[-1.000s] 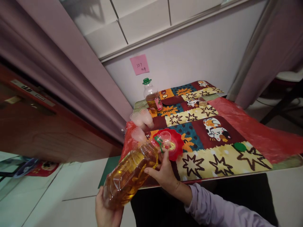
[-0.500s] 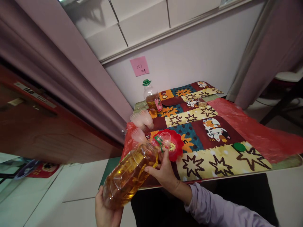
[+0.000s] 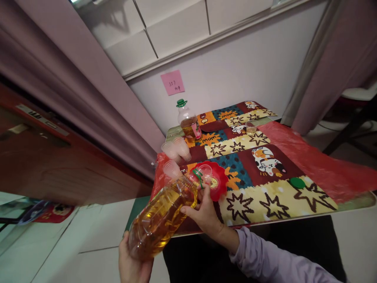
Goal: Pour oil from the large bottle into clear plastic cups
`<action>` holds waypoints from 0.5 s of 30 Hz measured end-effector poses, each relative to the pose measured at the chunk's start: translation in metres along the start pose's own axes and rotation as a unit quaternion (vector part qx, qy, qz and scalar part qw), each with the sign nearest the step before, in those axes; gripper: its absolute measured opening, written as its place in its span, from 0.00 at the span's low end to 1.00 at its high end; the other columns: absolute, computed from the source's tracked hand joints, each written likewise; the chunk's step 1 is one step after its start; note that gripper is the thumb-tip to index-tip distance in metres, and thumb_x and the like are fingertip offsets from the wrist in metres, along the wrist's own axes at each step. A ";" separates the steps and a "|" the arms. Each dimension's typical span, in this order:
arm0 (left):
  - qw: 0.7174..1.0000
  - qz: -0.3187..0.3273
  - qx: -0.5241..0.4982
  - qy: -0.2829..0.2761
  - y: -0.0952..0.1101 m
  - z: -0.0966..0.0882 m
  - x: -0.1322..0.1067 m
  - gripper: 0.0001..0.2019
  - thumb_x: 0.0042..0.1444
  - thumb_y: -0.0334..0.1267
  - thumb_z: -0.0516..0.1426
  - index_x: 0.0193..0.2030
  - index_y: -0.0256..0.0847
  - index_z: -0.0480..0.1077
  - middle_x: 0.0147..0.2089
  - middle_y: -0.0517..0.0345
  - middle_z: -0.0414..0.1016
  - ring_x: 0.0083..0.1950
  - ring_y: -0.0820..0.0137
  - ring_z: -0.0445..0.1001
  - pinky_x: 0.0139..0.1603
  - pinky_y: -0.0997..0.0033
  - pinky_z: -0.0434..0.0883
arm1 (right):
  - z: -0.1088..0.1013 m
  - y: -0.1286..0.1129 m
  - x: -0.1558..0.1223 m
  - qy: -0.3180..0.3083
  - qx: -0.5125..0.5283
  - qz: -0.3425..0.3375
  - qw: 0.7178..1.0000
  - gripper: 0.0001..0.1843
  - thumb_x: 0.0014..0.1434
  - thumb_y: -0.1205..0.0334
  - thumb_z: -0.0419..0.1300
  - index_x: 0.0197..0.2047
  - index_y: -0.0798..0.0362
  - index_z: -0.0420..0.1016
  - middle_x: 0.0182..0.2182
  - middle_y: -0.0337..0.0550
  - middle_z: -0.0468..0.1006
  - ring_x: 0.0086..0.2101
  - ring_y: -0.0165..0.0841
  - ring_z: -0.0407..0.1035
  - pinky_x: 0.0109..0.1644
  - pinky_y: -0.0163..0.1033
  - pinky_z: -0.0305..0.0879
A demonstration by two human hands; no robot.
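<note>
A large clear plastic bottle (image 3: pixel 165 220) of golden liquid is tilted, its green-ringed neck pointing up and right. My left hand (image 3: pixel 134 259) is closed around its base from below. Near the neck, my right hand (image 3: pixel 206 216) grips the bottle's shoulder with thumb and fingers. The bottle's mouth is at a clear plastic cup (image 3: pixel 207 169) on a red scalloped plate (image 3: pixel 221 179); whether they touch, I cannot tell. A green cap (image 3: pixel 297 183) lies on the patterned mat to the right.
Stacked clear cups (image 3: pixel 176 148) stand at the table's left, with another stack (image 3: pixel 171 168) closer to me. Behind them is a green-capped bottle (image 3: pixel 190 124), partly full. A single cup (image 3: pixel 251 127) stands farther back. Red plastic sheeting (image 3: pixel 318 161) covers the right side.
Almost nothing differs: both hands keep their hold and the bottle stays tilted over the plate. The view has shifted very slightly.
</note>
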State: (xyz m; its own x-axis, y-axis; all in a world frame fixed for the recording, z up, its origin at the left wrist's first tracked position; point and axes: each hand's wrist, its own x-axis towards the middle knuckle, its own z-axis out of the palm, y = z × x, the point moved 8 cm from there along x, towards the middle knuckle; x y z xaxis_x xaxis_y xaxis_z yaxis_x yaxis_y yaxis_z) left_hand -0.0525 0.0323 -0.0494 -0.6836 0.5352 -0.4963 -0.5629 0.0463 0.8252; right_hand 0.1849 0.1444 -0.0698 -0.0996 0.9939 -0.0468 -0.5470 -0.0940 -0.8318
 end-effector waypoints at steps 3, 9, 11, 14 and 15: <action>1.000 -0.004 -0.005 0.008 -0.001 -0.001 0.000 0.15 0.63 0.44 0.56 0.47 0.46 0.84 0.44 0.59 0.87 0.44 0.63 0.82 0.44 0.65 0.79 | -0.001 0.000 0.000 0.001 0.000 -0.008 1.000 0.43 0.44 0.60 0.79 0.57 0.43 0.58 0.55 0.45 0.79 0.53 0.45 0.79 0.58 0.52 0.79; 1.000 0.002 0.008 -0.006 0.000 -0.001 0.002 0.15 0.61 0.46 0.57 0.47 0.46 0.84 0.43 0.58 0.87 0.44 0.62 0.82 0.44 0.64 0.79 | -0.002 0.001 0.002 0.001 -0.007 -0.010 1.000 0.43 0.45 0.60 0.79 0.57 0.43 0.58 0.54 0.45 0.79 0.53 0.45 0.78 0.58 0.52 0.79; 1.000 -0.001 0.008 0.001 0.000 -0.002 0.002 0.14 0.61 0.46 0.58 0.45 0.46 0.83 0.42 0.58 0.87 0.43 0.62 0.82 0.43 0.64 0.79 | -0.002 0.002 0.002 0.000 -0.005 -0.009 1.000 0.44 0.45 0.60 0.79 0.57 0.43 0.57 0.54 0.44 0.79 0.54 0.45 0.78 0.58 0.51 0.78; 1.000 -0.009 0.004 0.009 0.000 -0.002 0.001 0.15 0.62 0.44 0.57 0.46 0.45 0.84 0.44 0.57 0.87 0.43 0.62 0.82 0.45 0.63 0.79 | -0.002 0.002 0.003 -0.003 0.003 -0.006 1.000 0.44 0.45 0.60 0.79 0.57 0.42 0.57 0.55 0.45 0.79 0.54 0.45 0.78 0.59 0.51 0.78; 1.000 -0.011 0.003 0.007 0.000 -0.002 0.001 0.15 0.62 0.45 0.56 0.47 0.45 0.84 0.44 0.57 0.87 0.44 0.62 0.82 0.46 0.63 0.79 | -0.001 0.002 0.002 -0.003 0.005 -0.004 1.000 0.44 0.45 0.60 0.79 0.57 0.43 0.57 0.56 0.45 0.79 0.54 0.45 0.79 0.59 0.52 0.78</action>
State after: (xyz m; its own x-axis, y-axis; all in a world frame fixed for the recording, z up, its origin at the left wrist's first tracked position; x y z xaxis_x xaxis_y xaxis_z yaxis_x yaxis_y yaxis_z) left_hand -0.0537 0.0307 -0.0505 -0.6777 0.5223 -0.5176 -0.5751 0.0622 0.8157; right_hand 0.1847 0.1467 -0.0723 -0.1008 0.9942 -0.0363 -0.5567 -0.0866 -0.8262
